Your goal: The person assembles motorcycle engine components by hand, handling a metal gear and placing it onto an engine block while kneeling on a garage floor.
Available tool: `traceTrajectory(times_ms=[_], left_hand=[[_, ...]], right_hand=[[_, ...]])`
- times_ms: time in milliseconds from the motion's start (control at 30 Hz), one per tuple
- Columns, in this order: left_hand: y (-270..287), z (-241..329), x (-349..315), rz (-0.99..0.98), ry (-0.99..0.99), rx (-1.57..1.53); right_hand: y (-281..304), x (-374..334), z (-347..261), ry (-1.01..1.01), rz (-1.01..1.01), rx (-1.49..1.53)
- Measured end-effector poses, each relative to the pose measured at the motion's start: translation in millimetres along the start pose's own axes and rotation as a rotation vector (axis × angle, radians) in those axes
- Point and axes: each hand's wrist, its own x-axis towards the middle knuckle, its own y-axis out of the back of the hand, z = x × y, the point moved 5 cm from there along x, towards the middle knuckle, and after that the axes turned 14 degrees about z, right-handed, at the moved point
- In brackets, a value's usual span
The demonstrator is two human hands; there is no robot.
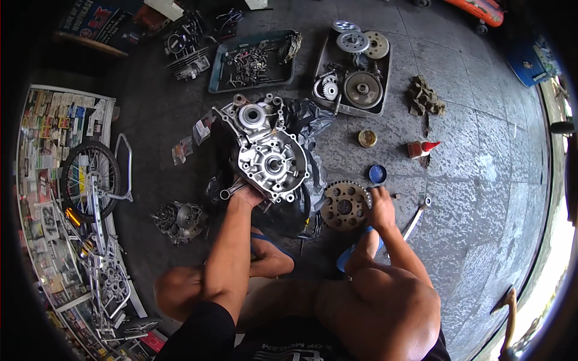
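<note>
A silver engine crankcase half (269, 153) is tilted up in front of me. My left hand (248, 194) grips its lower left edge, and the fingers are partly hidden beneath. A connecting rod (227, 193) sticks out beside that hand. My right hand (382, 209) is low over the floor, between a large toothed sprocket (344, 206) and a small round lid with blue inside (377, 174). Its fingers look pressed together just below the lid; whatever they hold is too small to make out. Black plastic sheeting (308, 117) lies under the crankcase.
Trays of small bolts (224, 71) and gears (376, 110) stand at the back. To the right are an open tin (367, 138), a red-capped bottle (419, 148), a rag (426, 96) and a wrench (416, 218). Another engine part (179, 221) sits at left.
</note>
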Motion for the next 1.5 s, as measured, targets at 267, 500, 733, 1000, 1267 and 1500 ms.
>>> traceTrajectory(times_ms=[267,500,733,1000,1267,1500], left_hand=[[0.9,-4.3,7.5,-0.041,0.020,-0.025],[-18.2,-4.3,-10.4,-0.046,0.007,-0.039],[-26.5,-3.2,-22.2,-0.131,0.020,0.001],[-17.1,-4.1,-5.3,-0.167,0.053,-0.048],[-13.8,-8.1,1.3,-0.179,0.028,-0.034],[20.8,-7.0,7.8,0.098,0.040,-0.049]], right_hand=[[-61.1,15.7,-31.6,0.326,-0.073,-0.334],[-46.3,38.8,-40.5,0.362,-0.261,-0.370],[18.3,41.9,-27.4,0.041,-0.435,0.182],[203.9,67.2,-127.7,0.050,-0.085,0.175],[116.0,122.3,-143.1,-0.268,-0.301,1.317],[2.4,118.5,-169.3,-0.531,-0.514,1.719]])
